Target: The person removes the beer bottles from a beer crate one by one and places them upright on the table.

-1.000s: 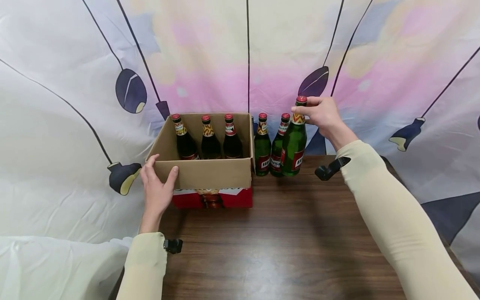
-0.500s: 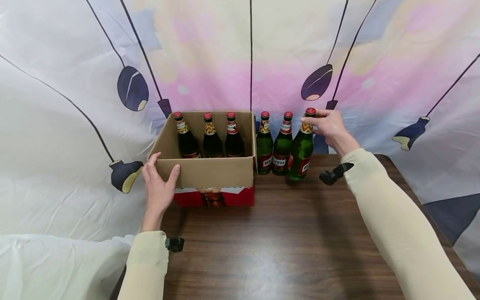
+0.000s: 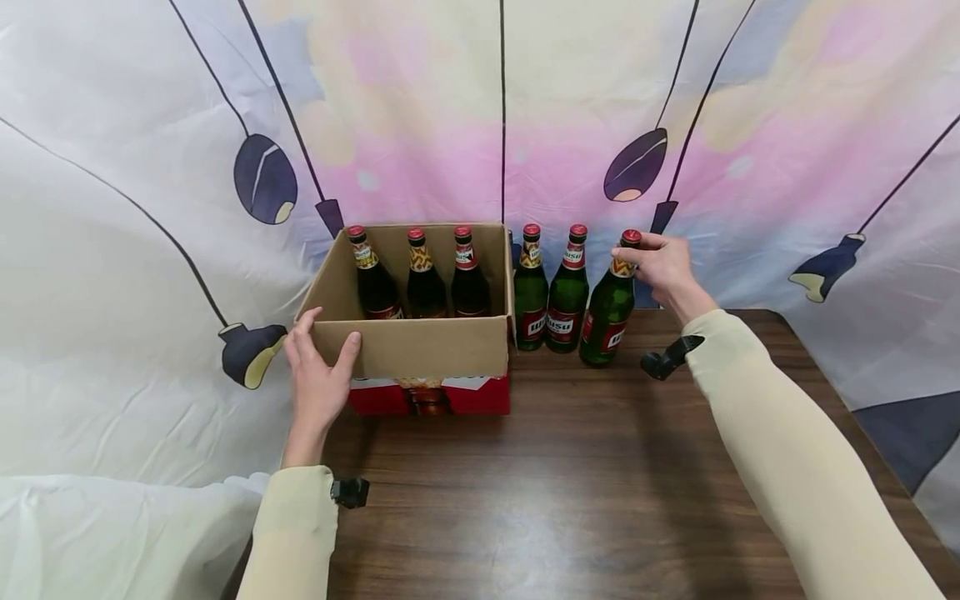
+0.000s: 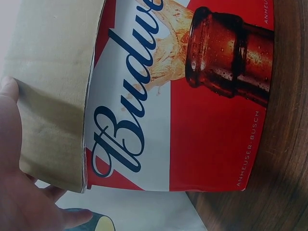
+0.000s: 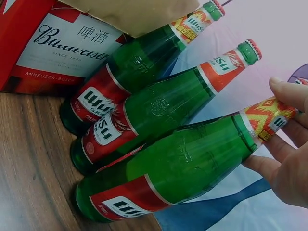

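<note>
My right hand [image 3: 666, 268] holds a green beer bottle [image 3: 609, 312] by its neck, just below the red cap. The bottle's base appears to be on the wooden table. Two similar green bottles, one in the middle [image 3: 567, 300] and one by the box [image 3: 530, 296], stand in line to its left. At the front left corner of an open cardboard box [image 3: 412, 346], my left hand [image 3: 318, 387] grips the raised flap [image 4: 53, 96], thumb on its outer face. Three dark bottles [image 3: 426, 292] with red caps stand inside the box, their lower parts hidden by the flap.
The brown wooden table [image 3: 540, 483] runs in front of the box and bottles. A patterned cloth [image 3: 420, 108] hangs close behind them. White fabric [image 3: 112, 533] lies at the lower left.
My right hand has moved right and down with its bottle, setting it apart from the middle one, which it partly covered before. My left hand has stayed at the box corner.
</note>
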`<action>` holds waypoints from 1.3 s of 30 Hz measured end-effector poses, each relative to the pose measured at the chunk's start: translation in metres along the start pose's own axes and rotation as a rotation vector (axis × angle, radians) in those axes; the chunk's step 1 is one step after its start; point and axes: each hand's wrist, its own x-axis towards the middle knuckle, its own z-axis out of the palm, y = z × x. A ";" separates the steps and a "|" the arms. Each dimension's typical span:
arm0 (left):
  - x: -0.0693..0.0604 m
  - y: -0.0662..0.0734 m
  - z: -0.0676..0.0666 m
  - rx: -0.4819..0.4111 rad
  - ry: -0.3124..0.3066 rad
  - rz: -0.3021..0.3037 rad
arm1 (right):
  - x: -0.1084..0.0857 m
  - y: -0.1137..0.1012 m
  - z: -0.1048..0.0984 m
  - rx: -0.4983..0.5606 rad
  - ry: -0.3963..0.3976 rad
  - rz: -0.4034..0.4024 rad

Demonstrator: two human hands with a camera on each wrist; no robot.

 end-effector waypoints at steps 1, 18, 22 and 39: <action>0.000 0.000 0.000 -0.002 0.002 0.002 | 0.001 0.001 0.001 0.002 0.009 -0.004; -0.004 -0.006 0.004 -0.015 0.002 0.007 | 0.009 0.015 0.012 -0.035 0.118 0.023; -0.002 -0.007 0.004 -0.027 0.019 0.029 | 0.013 0.015 0.015 -0.054 0.130 0.013; 0.002 -0.006 0.007 -0.044 0.039 0.054 | 0.026 0.017 0.020 -0.054 0.185 0.006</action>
